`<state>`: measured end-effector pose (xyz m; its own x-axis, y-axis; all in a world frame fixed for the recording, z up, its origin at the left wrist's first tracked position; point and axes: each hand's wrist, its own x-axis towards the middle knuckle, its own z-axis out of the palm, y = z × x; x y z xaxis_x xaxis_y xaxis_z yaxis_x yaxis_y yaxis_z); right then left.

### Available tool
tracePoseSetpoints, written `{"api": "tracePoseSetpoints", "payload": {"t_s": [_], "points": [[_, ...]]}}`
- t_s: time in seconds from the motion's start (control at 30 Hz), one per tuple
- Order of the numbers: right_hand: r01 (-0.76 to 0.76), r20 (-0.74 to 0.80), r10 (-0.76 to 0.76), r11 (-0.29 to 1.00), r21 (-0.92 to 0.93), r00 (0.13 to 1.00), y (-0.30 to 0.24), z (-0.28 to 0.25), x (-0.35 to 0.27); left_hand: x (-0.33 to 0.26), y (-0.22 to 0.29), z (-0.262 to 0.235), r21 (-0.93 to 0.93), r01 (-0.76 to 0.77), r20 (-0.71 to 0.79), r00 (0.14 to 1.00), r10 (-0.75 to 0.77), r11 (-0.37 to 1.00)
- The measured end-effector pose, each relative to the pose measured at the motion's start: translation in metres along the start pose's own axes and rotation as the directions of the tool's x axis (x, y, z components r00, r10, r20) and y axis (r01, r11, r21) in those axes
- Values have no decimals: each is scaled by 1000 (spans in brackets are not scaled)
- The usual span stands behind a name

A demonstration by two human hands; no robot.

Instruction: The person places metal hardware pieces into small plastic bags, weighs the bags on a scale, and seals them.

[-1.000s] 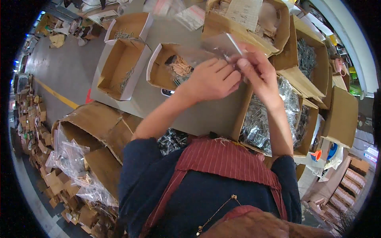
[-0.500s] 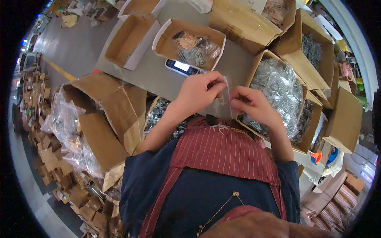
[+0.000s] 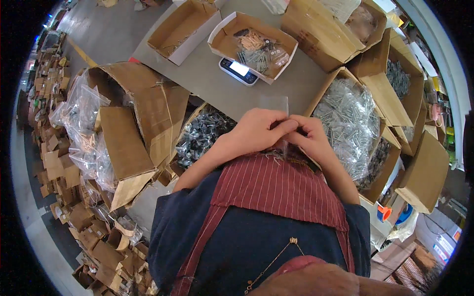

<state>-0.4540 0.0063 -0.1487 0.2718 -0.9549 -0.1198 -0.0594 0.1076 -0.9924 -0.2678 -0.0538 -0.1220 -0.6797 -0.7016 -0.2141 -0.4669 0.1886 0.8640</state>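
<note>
My two hands meet in front of my apron and hold a small clear plastic bag between them. The fingers of my left hand are closed on it, with the thumb reaching across to the right. Against that thumb, my right hand pinches the bag too. One end of the bag stands up above the fingers; most of the rest is hidden by them. Beyond the hands, a white-edged cardboard tray rests beside or partly over a small digital scale. Inside it lie tan plugs, screws and small clear bags.
A box of bagged screws stands at my right, with more open cartons behind it. At left are a box of dark metal parts and a large carton with plastic bags. Another tray sits on the grey table.
My hands have come together, the left moving right, and now both press on the bag. The view has shifted, so the table things appear higher and farther right.
</note>
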Motion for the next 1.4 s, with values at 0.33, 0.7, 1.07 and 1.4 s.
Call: {"api": "tracePoseSetpoints", "payload": {"t_s": [0.33, 0.7, 1.07, 1.4], "points": [[-265, 21, 274, 900, 345, 961, -31, -7, -9, -1, -13, 12, -595, 0, 35, 999, 26, 804], [-38, -349, -415, 597, -802, 840, -22, 2, -2, -7, -11, 4, 112, -271, -466, 835, 291, 956], [307, 224, -422, 139, -941, 879, -5, 29, 44, -8, -31, 4, 401, 124, -359, 933, 31, 908], [114, -11, -389, 297, -948, 921, -2, 14, 70, -18, -76, -16, 391, 273, -459, 885, -70, 879]]}}
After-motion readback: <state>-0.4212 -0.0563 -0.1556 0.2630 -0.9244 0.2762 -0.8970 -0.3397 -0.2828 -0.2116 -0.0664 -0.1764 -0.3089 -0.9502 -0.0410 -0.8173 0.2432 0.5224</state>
